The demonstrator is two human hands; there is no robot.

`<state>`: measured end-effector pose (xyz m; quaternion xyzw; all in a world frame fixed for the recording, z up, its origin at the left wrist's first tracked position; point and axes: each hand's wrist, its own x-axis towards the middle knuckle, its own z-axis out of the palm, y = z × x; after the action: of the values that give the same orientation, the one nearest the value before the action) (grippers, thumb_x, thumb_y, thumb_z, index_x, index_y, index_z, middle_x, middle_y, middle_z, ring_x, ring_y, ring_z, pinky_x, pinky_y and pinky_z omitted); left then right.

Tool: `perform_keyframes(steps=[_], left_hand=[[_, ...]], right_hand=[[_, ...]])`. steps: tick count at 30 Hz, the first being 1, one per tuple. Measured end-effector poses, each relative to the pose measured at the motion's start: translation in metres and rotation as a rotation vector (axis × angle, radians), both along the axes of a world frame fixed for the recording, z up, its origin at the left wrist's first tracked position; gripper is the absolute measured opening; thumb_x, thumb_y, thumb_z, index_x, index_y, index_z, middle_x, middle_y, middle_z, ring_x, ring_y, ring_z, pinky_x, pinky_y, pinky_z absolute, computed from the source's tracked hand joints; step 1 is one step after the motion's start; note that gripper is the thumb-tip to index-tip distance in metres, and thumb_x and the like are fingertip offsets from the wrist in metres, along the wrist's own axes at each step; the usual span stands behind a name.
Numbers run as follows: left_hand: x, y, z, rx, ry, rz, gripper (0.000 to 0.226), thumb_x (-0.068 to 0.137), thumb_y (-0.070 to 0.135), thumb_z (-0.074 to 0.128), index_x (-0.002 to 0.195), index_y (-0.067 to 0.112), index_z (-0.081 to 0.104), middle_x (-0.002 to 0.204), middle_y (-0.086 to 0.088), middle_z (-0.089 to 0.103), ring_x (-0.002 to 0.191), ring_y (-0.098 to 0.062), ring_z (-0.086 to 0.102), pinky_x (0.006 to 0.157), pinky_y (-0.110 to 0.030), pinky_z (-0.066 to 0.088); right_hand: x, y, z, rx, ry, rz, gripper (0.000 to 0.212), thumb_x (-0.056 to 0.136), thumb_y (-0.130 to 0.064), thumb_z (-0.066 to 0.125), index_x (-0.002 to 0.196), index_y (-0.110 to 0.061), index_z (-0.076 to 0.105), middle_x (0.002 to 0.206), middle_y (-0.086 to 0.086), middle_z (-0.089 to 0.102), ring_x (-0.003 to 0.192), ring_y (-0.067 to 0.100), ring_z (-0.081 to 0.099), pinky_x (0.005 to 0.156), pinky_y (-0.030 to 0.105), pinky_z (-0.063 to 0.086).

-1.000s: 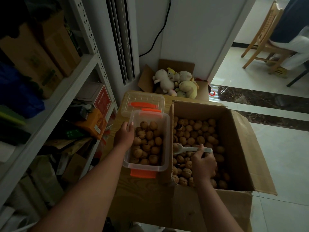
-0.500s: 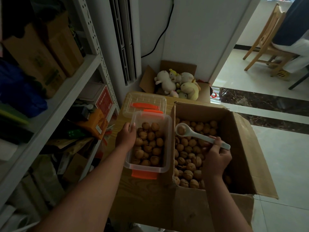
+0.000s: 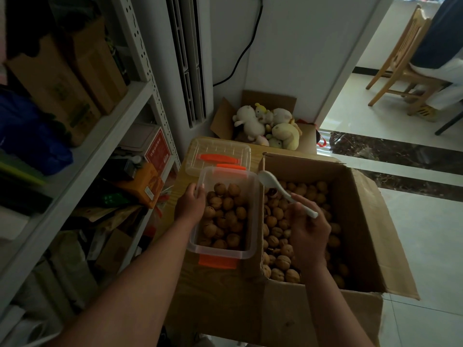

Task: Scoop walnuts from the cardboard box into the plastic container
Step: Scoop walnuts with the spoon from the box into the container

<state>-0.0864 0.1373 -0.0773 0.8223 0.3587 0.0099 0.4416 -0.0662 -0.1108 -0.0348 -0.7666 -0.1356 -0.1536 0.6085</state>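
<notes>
One head-worn camera looks forward and steeply down from above the person's forearms, close over the cardboard box [image 3: 360, 221] and plastic container [image 3: 251, 209]. Its wide lens (edges visibly bowed) takes in the shelving [image 3: 100, 126] at the left edge and a bright tiled floor [image 3: 413, 234] to the right.

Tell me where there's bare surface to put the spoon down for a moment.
The wooden top is bare in front of the plastic container, left of the cardboard box. A thin strip shows left of the container, beside the left hand. Behind it the lid fills the space. The right hand holds the spoon above the walnuts.
</notes>
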Motion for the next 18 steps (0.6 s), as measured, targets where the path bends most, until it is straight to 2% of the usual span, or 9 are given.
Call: perform_keyframes(steps=[3, 5, 6, 9, 13, 18], left_hand=[[0.0, 0.0, -0.001, -0.003, 0.004, -0.001, 0.037, 0.101, 0.045, 0.031, 0.116, 0.018, 0.052, 0.121, -0.01, 0.06, 0.098, -0.026, 0.055, 0.074, -0.032, 0.038], [0.0, 0.0, -0.001, -0.011, 0.003, 0.001, 0.034, 0.101, 0.044, 0.031, 0.11, 0.019, 0.051, 0.118, -0.009, 0.06, 0.09, -0.021, 0.052, 0.073, -0.032, 0.038], [0.0, 0.0, -0.001, -0.013, 0.002, 0.001, 0.033, 0.101, 0.045, 0.031, 0.108, 0.02, 0.051, 0.117, -0.009, 0.06, 0.089, -0.02, 0.051, 0.073, -0.032, 0.038], [0.0, -0.001, 0.0, -0.004, 0.007, 0.0, 0.036, 0.101, 0.044, 0.03, 0.116, 0.019, 0.052, 0.119, -0.01, 0.06, 0.094, -0.023, 0.053, 0.074, -0.032, 0.037], [0.0, -0.001, 0.0, 0.013, 0.015, 0.0, 0.038, 0.101, 0.045, 0.03, 0.118, 0.019, 0.051, 0.118, -0.01, 0.06, 0.092, -0.021, 0.051, 0.074, -0.032, 0.038], [0.001, 0.0, -0.001, 0.019, 0.022, -0.001, 0.041, 0.101, 0.046, 0.029, 0.123, 0.018, 0.05, 0.122, -0.01, 0.059, 0.104, -0.028, 0.055, 0.076, -0.033, 0.039]], right_hand=[[0.006, -0.011, -0.001, 0.005, 0.023, -0.155, 0.022, 0.094, -0.019, 0.048, 0.105, -0.007, 0.063, 0.09, 0.011, 0.066, 0.076, 0.004, 0.063, 0.064, 0.015, 0.05], [0.008, -0.019, -0.003, -0.08, 0.062, -0.233, 0.019, 0.093, -0.01, 0.05, 0.103, -0.002, 0.064, 0.091, 0.011, 0.065, 0.077, -0.003, 0.06, 0.064, 0.005, 0.044], [0.009, -0.022, -0.005, -0.141, 0.092, -0.256, 0.017, 0.092, -0.004, 0.051, 0.102, 0.0, 0.064, 0.093, 0.013, 0.066, 0.08, -0.002, 0.058, 0.065, 0.003, 0.042], [0.008, -0.029, -0.017, -0.302, 0.195, -0.268, 0.02, 0.088, 0.005, 0.053, 0.103, 0.0, 0.065, 0.099, 0.015, 0.066, 0.087, 0.012, 0.056, 0.067, 0.007, 0.038], [0.005, -0.031, -0.034, -0.359, 0.292, -0.169, 0.026, 0.088, 0.001, 0.056, 0.111, -0.006, 0.065, 0.1, 0.01, 0.065, 0.081, 0.022, 0.061, 0.063, 0.024, 0.046], [0.005, -0.027, -0.032, -0.471, 0.265, -0.059, 0.026, 0.086, 0.004, 0.058, 0.109, -0.003, 0.066, 0.104, 0.009, 0.064, 0.088, 0.019, 0.06, 0.067, 0.019, 0.044]])
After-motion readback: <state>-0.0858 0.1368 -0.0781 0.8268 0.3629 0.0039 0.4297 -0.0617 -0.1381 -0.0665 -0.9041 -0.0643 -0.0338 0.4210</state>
